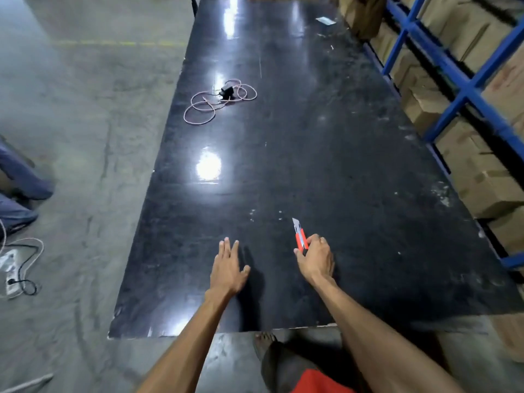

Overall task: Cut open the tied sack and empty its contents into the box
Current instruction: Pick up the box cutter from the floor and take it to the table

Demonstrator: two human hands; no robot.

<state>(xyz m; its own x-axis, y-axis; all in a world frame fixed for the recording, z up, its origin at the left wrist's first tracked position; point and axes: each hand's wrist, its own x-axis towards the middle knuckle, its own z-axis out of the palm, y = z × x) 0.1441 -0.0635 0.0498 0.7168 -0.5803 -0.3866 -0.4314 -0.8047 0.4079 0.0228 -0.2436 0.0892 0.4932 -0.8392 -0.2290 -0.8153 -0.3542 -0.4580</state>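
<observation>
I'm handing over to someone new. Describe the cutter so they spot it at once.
Start at the big glossy black table and come to its near end, where two bare arms reach in. The utility knife is in the right hand; the left hand is empty. It is the only bright orange-red thing on the table, silver blade extended and pointing away.

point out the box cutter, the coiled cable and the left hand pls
box cutter (301, 239): head view, on the orange handle just above the right hand's grip.
coiled cable (198, 113): head view, on the nearest pinkish loop lying on the black sheet.
left hand (226, 268): head view, on the back of the hand.
</observation>
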